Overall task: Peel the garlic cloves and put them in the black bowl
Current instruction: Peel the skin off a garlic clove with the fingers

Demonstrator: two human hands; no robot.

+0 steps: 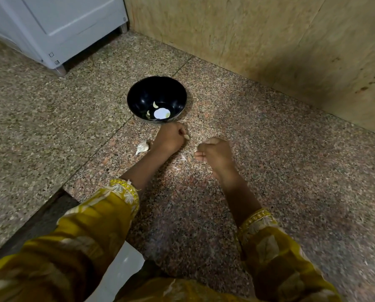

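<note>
Two hands work apart from each other over the speckled stone surface (269, 171), and we keep them low and close to the black bowl (138, 92). Our left hand (171, 138) is curled, its fingertips pinching a garlic clove (186, 136) that shows as a small, pale tan nub just beyond the knuckles. Our right hand (214, 152) is curled into a loose fist and blurred, so we cannot tell whether it holds anything. Touching the left hand's outer edge lies an unpeeled garlic piece (142, 147), white and papery with a pointed tail. Between our wrists, thin peel scraps (182, 158) lie on the stone. The bowl sits just beyond the left hand and holds a few peeled cloves (155, 104), small and creamy, near a bright white patch at its bottom. Yellow sleeves (108, 214) cover our forearms. Farther off, a white appliance (62, 29) stands at the left and a beige wall (269, 40) rises behind.
</note>
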